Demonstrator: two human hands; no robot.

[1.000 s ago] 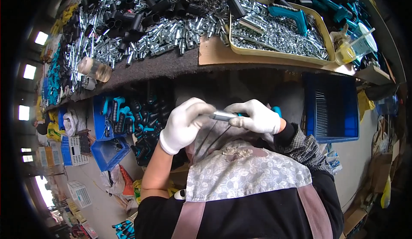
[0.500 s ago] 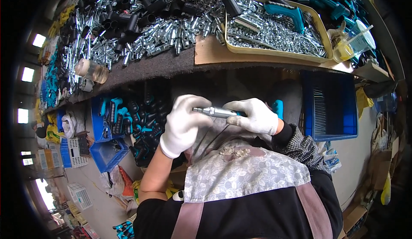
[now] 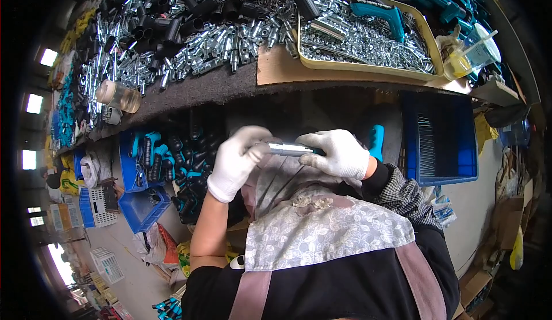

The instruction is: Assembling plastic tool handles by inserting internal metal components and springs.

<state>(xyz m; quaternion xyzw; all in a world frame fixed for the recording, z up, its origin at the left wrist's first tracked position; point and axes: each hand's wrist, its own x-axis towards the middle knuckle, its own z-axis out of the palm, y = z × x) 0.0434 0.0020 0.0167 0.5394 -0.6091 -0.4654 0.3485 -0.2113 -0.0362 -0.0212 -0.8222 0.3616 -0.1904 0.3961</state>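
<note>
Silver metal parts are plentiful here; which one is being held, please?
The shiny cylinder held by the right hand, its other end at the left hand; the piled ones lie on the bench or in the tray.

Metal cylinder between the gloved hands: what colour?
Metal cylinder: shiny silver, seen in the head view.

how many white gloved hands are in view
2: the left hand, at the left end of a shiny metal cylinder, and the right hand, gripping its right end. Neither is hidden; no others show.
</note>
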